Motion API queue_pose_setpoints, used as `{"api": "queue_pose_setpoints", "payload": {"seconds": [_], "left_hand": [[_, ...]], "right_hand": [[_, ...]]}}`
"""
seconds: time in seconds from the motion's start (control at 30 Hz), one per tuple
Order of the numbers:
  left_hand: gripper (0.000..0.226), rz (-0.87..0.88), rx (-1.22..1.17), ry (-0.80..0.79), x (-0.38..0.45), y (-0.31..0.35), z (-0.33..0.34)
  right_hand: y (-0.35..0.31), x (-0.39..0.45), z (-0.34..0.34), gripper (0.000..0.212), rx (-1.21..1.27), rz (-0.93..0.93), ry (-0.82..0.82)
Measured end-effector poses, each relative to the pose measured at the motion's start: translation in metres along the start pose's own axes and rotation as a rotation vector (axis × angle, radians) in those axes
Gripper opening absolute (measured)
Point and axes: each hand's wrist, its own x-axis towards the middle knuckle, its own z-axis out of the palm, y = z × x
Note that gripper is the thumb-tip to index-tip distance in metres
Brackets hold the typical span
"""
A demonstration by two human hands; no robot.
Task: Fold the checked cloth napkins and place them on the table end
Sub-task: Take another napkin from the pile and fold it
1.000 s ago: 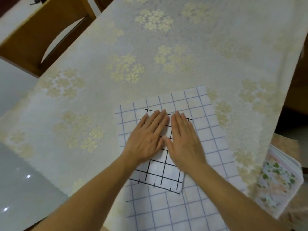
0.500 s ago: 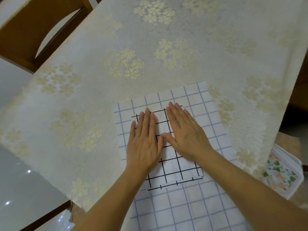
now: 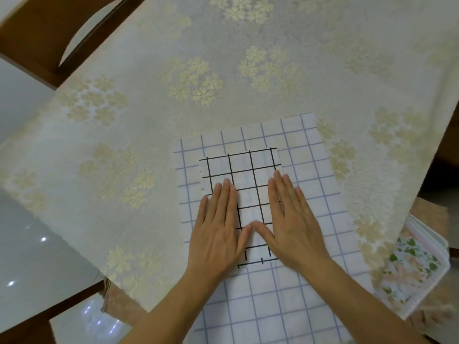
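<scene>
A small folded white napkin with black checks (image 3: 248, 170) lies on a larger white napkin with blue checks (image 3: 310, 170), which is spread flat near the table's front edge. My left hand (image 3: 218, 232) lies flat with straight fingers on the left half of the black-checked napkin. On its right half my right hand (image 3: 290, 219) rests flat the same way. The two thumbs touch at the middle. The napkin's near part is partly hidden under my palms.
A cream tablecloth with gold flower clusters (image 3: 198, 83) covers the table. A wooden chair (image 3: 49, 38) stands at the far left. A stack of floral-print cloths (image 3: 409, 269) sits off the table's right edge. Glossy floor (image 3: 29, 244) shows at left.
The black-checked napkin has turned to lie straight on the blue-checked one. Both hands slid back toward me and apart, uncovering its far half.
</scene>
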Motion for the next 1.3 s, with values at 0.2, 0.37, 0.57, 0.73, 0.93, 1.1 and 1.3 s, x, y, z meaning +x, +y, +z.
{"api": "queue_pose_setpoints", "payload": {"seconds": [0.2, 0.37, 0.57, 0.73, 0.93, 1.1, 1.3], "left_hand": [[0.079, -0.012, 0.037, -0.045, -0.011, 0.003, 0.011], [0.075, 0.015, 0.005, -0.02, -0.007, 0.001, -0.001], [0.061, 0.142, 0.045, 0.065, 0.063, -0.037, -0.036], [0.059, 0.16, 0.087, 0.06, 0.105, -0.049, -0.041], [0.044, 0.197, 0.039, 0.084, 0.11, -0.049, -0.034], [0.039, 0.224, -0.013, 0.121, 0.111, -0.049, -0.03], [0.027, 0.267, -0.034, 0.158, 0.116, -0.048, -0.036]], "right_hand": [[0.007, -0.011, 0.012, 0.092, -0.06, -0.029, -0.035], [0.008, -0.01, 0.005, 0.087, -0.011, -0.046, 0.005], [0.032, 0.054, -0.023, 0.064, 0.005, -0.19, 0.128], [0.041, 0.112, -0.03, 0.055, -0.004, -0.274, 0.092], [0.038, 0.126, -0.02, 0.045, 0.044, -0.339, 0.155], [0.035, 0.127, -0.018, 0.036, 0.166, -0.308, 0.207], [0.031, 0.133, -0.023, 0.016, 0.302, -0.283, 0.204]]}}
